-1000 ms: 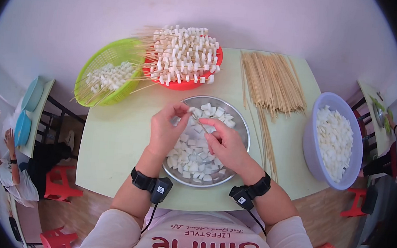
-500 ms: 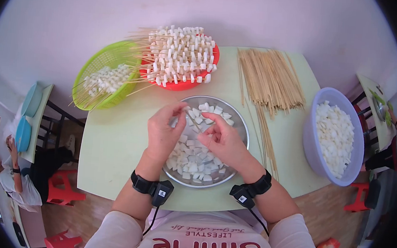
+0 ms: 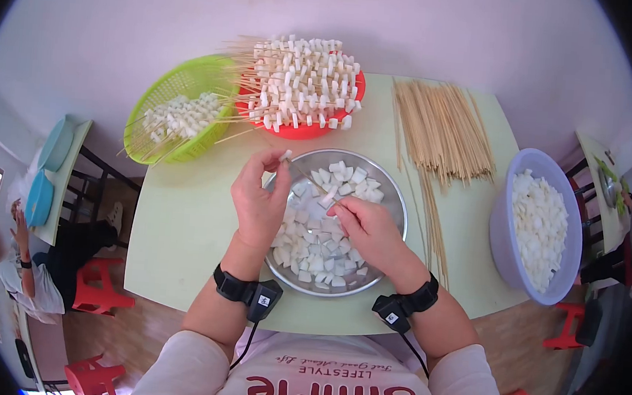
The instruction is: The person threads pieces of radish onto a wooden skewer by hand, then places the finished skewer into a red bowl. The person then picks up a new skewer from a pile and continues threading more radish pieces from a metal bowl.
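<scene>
Over the metal tray both hands work at one bamboo skewer. My left hand is closed, pinching a small white chunk between thumb and fingertips at the skewer's left end. Lower on the stick, my right hand grips the skewer with thumb and forefinger. A white piece appears on the stick just left of the right fingertips. Loose white chunks lie in the tray beneath both hands.
Loaded skewers are piled on a red basket, beside a green basket holding more. Bare skewers lie at the back right. A lavender tub of white chunks stands at the right edge. Another person sits far left.
My left hand has moved slightly up and left and now holds a white chunk at the skewer's end. My right hand has shifted right and down, and the view has shifted slightly.
</scene>
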Available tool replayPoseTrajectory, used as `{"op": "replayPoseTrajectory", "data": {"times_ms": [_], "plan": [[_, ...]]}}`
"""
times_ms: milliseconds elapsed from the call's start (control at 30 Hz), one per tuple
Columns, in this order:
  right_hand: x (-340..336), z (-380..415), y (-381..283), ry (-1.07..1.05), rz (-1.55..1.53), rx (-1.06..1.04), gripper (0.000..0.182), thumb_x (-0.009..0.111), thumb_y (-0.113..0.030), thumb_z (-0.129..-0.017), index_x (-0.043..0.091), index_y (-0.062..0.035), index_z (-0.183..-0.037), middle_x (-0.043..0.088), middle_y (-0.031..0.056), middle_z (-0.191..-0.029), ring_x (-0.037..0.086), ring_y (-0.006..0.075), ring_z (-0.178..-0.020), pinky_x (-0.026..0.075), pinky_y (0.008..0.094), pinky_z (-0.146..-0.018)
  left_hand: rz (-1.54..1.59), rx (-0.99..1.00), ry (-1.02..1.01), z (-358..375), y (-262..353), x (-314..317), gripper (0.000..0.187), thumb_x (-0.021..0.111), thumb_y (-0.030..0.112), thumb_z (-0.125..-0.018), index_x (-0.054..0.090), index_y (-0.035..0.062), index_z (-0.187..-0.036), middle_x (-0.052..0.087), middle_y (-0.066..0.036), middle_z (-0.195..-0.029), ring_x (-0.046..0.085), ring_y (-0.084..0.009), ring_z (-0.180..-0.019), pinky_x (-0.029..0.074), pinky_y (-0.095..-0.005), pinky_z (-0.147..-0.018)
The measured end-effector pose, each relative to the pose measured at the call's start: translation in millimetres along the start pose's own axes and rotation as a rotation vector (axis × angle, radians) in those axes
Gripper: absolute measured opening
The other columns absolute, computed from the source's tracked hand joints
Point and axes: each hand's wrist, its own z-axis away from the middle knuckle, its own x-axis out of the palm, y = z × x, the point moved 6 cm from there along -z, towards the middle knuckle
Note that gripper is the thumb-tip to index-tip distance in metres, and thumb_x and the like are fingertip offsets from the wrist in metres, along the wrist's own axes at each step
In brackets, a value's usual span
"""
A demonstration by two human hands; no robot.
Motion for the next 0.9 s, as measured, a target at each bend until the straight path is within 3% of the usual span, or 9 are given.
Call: {"op": "replayPoseTrajectory", "data": {"times_ms": [167,233,267,333,567,667,800,867,900], "plan": [[0.5,3.0,-5.1,0.029,0.005,-0.005,0.022,0.049,-0.019,-0.096,0.062,-0.0030,-0.103,0.063,0.0181,-0.077,0.061,0.0351,-0.070,0.046,0.0414,-0.063,0.336,-0.145,-0.086,2.3,-10.3,13.3,0.019,0.054,-0.001,-0.094,0.055,-0.0052,-0.113,0.067,-0.013,-0.106,0.064,-0.0172,-0.101,0.048,-0.0261,-0.089],[0.6,1.9,-6.2,0.033,0.053,-0.030,0.024,0.046,-0.019,-0.099,0.064,-0.0039,-0.103,0.053,0.0103,-0.063,0.054,0.0214,-0.059,0.042,0.0343,-0.059,0.306,-0.233,-0.144,1.5,-11.1,17.0,0.018,0.054,0.000,-0.095,0.058,-0.0057,-0.112,0.067,-0.014,-0.109,0.063,-0.0160,-0.102,0.048,-0.0259,-0.090],[0.7,2.2,-6.6,0.035,0.051,-0.027,0.024,0.046,-0.019,-0.099,0.064,-0.0039,-0.103,0.053,0.0103,-0.063,0.054,0.0214,-0.059,0.042,0.0343,-0.059,0.305,-0.234,-0.148,1.8,-11.6,16.1,0.018,0.054,0.000,-0.095,0.058,-0.0057,-0.112,0.067,-0.014,-0.109,0.063,-0.0160,-0.102,0.048,-0.0259,-0.090],[-1.4,2.6,-6.8,0.038,0.063,-0.007,0.023,0.046,-0.021,-0.097,0.061,-0.0034,-0.095,0.061,0.0169,-0.074,0.061,0.0364,-0.071,0.045,0.0433,-0.063,0.247,-0.224,-0.215,2.6,-11.9,17.5,0.020,0.055,0.001,-0.095,0.061,-0.0062,-0.113,0.067,-0.013,-0.109,0.063,-0.0153,-0.102,0.048,-0.0260,-0.091],[-2.8,3.7,-8.9,0.082,0.010,-0.043,0.023,0.045,-0.021,-0.097,0.058,-0.0032,-0.089,0.061,0.0172,-0.074,0.061,0.0353,-0.072,0.045,0.0424,-0.064,0.237,-0.198,-0.351,18.6,14.5,33.2,0.022,0.060,-0.002,-0.090,0.068,-0.0002,-0.110,0.070,-0.007,-0.102,0.064,-0.0113,-0.093,0.050,-0.0248,-0.084],[-2.1,1.2,-4.6,0.058,-0.042,-0.041,0.024,0.045,-0.021,-0.097,0.058,-0.0027,-0.087,0.062,0.0168,-0.075,0.061,0.0328,-0.071,0.045,0.0403,-0.065,0.158,-0.157,-0.365,16.6,20.4,29.9,0.023,0.061,-0.002,-0.089,0.068,0.0010,-0.111,0.071,-0.008,-0.100,0.064,-0.0103,-0.092,0.051,-0.0245,-0.083],[0.5,-0.8,6.7,-0.017,-0.242,0.023,0.028,0.045,-0.023,-0.098,0.058,-0.0026,-0.084,0.054,0.0099,-0.066,0.053,0.0207,-0.063,0.043,0.0340,-0.063,0.112,-0.102,-0.370,21.6,29.9,33.0,0.025,0.062,0.000,-0.089,0.068,0.0026,-0.113,0.072,-0.009,-0.100,0.066,-0.0111,-0.091,0.052,-0.0250,-0.081],[3.5,-1.2,8.5,-0.049,-0.328,0.047,0.029,0.045,-0.024,-0.098,0.058,-0.0028,-0.083,0.050,0.0070,-0.063,0.049,0.0163,-0.062,0.042,0.0319,-0.062,0.101,0.027,-0.310,23.3,33.0,34.2,0.026,0.067,0.004,-0.086,0.069,0.0064,-0.111,0.071,-0.014,-0.095,0.070,-0.0221,-0.080,0.054,-0.0287,-0.072],[3.0,-1.4,7.0,-0.031,-0.320,0.040,0.030,0.045,-0.024,-0.099,0.058,-0.0029,-0.082,0.047,0.0051,-0.062,0.047,0.0143,-0.061,0.041,0.0311,-0.061,0.101,0.026,-0.309,23.1,33.1,33.6,0.026,0.067,0.004,-0.086,0.069,0.0064,-0.111,0.071,-0.014,-0.095,0.070,-0.0221,-0.080,0.054,-0.0287,-0.072]]}}
